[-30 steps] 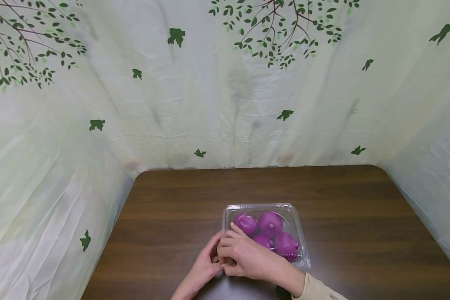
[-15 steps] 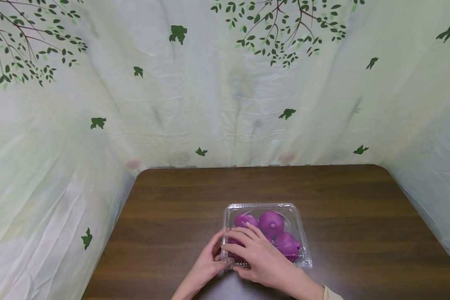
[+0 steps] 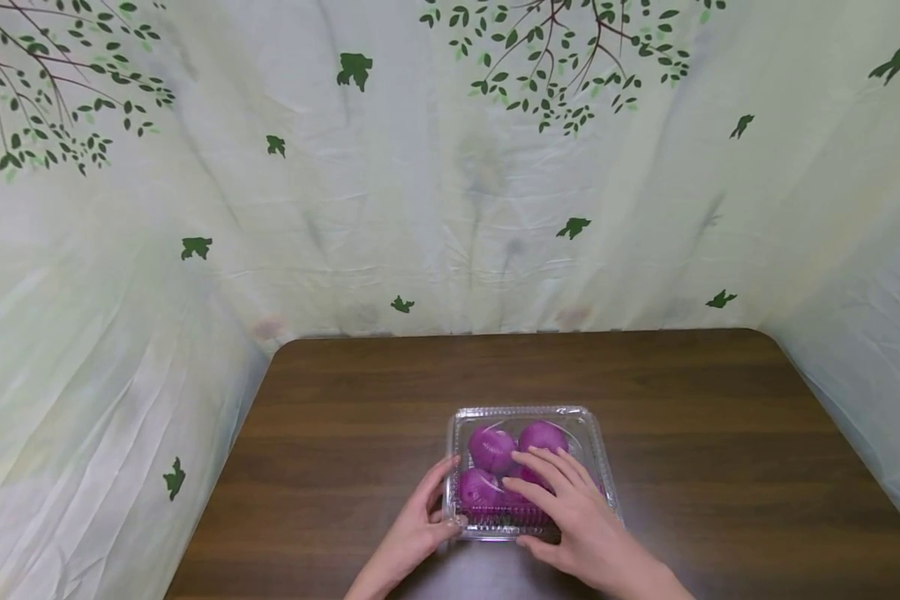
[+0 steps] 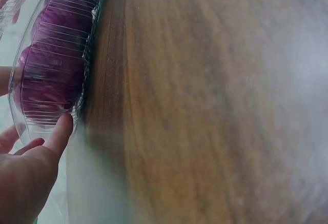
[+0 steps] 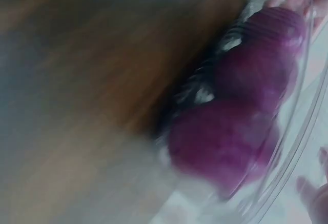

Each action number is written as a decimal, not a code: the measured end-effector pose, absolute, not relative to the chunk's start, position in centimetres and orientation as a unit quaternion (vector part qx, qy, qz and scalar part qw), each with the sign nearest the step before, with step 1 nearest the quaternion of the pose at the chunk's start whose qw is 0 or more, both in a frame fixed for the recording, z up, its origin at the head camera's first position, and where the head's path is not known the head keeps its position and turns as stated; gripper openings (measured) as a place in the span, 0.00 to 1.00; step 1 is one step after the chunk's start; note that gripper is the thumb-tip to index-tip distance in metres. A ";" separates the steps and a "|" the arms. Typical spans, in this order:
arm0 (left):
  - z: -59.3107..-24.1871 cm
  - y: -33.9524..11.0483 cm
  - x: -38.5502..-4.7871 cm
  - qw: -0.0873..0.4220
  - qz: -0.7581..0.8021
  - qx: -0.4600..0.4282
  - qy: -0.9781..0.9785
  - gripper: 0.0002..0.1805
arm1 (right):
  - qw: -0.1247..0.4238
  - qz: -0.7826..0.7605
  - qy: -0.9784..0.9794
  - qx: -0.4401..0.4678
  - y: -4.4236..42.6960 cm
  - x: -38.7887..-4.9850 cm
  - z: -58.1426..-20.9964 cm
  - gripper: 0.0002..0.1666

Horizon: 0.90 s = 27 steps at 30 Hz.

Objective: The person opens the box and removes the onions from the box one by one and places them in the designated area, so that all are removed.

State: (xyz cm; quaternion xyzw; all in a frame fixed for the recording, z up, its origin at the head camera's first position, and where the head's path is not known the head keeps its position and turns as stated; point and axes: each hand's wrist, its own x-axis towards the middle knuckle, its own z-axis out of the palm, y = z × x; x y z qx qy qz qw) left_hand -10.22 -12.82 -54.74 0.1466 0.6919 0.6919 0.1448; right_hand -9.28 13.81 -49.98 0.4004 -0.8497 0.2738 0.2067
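Observation:
A clear plastic container [image 3: 525,412] with several purple onions [image 3: 491,450] inside stands near the table's front. My left hand [image 3: 417,521] grips its left side, thumb at the front left corner; the left wrist view shows that thumb [image 4: 62,129] against the ridged wall. Over the container's front right part, my right hand [image 3: 588,533] is spread, its fingers slightly bent, hiding some onions. In the right wrist view, blurred onions [image 5: 220,144] show through the plastic and fingertips [image 5: 307,190] appear at the right edge. Whether the right fingers touch the plastic, I cannot tell.
The brown wooden table [image 3: 375,383] extends behind the container and to both sides. A pale cloth [image 3: 435,200] printed with leaves and branches hangs along its back edge and both sides.
My right hand has moved from beside the left hand, across the container to its front right, and its fingers have spread. The left hand has stayed at the left side.

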 end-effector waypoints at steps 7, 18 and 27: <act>-54.7 -12.6 -10.1 0.145 0.695 0.144 0.690 0.47 | 0.190 0.286 -0.872 0.348 17.6 -8.2 -51.0 0.45; -54.4 -12.8 -10.2 0.148 0.694 0.134 0.691 0.48 | 0.152 0.311 -0.910 0.228 20.3 -6.9 -53.0 0.51; -54.1 -12.7 -10.0 0.164 0.705 0.126 0.678 0.49 | 0.124 0.297 -0.921 0.217 20.3 -6.7 -53.5 0.54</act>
